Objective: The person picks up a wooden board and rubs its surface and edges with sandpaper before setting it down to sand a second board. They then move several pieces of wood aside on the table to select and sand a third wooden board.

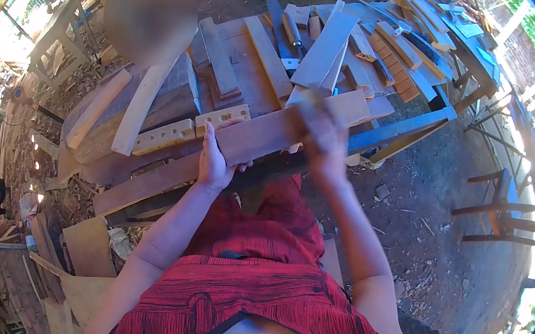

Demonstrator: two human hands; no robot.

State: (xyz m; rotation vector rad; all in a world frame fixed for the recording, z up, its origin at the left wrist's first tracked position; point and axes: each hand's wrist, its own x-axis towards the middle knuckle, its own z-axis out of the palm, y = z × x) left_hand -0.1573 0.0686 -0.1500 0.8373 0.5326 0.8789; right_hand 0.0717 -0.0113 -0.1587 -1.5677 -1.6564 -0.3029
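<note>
Sprawling workbench (413, 123): I am seeing one, blue-framed, taking up the upper middle of my feed and carrying a heap of offcuts too tangled for me to count.
Board (257, 139): I am tracking one long reddish-brown plank. It is lying slantwise across the near edge of the workbench, just in front of the person's red-clad body, with its lower end pointing to the left and its higher end resting among the offcuts.
Stool (508, 216): I am picking out one dark wooden frame, standing on the bare earth well apart from the bench, on the right.
Pale planks (141, 105): I am counting two, lying side by side on the left part of the bench, beyond the board.
Drilled strips (164, 136): I am counting two short, light-coloured pieces with holes along them, sitting end to end just beyond the board, near the left hand.
Left hand (215, 160): I am watching one hand clamping the board near its middle, thumb lying over the top face and fingers curling round the near edge.
Right hand (321, 137): I am getting one motion-smeared hand, sitting on the board's top face near the higher end. I cannot tell how far it is closing or whether anything is in it.
</note>
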